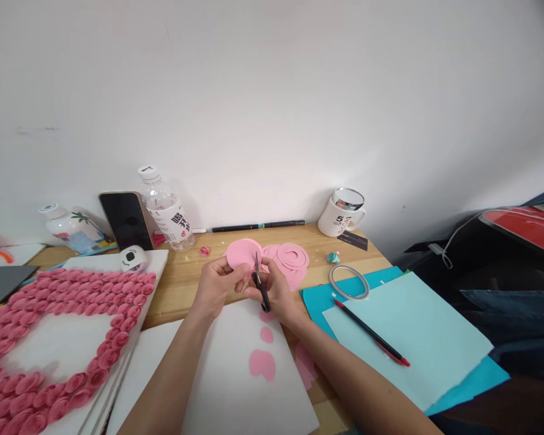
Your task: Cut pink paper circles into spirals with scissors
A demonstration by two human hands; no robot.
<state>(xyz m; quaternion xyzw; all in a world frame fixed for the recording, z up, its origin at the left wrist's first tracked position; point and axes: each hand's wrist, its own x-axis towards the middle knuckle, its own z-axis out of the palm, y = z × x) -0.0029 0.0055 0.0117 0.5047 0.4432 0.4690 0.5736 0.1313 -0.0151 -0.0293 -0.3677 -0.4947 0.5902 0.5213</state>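
A plain white wall [272,109] fills the upper view, and a wooden table [176,284] runs along its foot. At the far left of the table lies a board [57,341] framed with rows of rolled pink paper roses [118,332], its middle bare. Near the centre a smooth white board [231,368] lies beneath the wrists. To the right, pale blue paper [412,332] overlaps brighter blue sheets [315,302]. A clear bottle [168,217] stands near the wall, just beside a dark phone [126,220] leaning upright; a lidded white mug [333,219] stands further right.

The left hand [220,284] pinches a pink paper disc between thumb and fingers, while the right hand [274,287] is closed around the handles of black scissors. Behind the right hand sits a pile of pink paper rounds [292,257]. A black and red pen [369,331] lies across the pale paper. The scissors [261,287] point away from the body, blades at the right part of the pink paper disc [238,252]; whether they bite into it is hard to tell. A grey ring [351,297] rests partly on the blue sheets. Smallest are the pink scraps [262,365] on the smooth white board and one loose rose [204,251] beyond the left hand.
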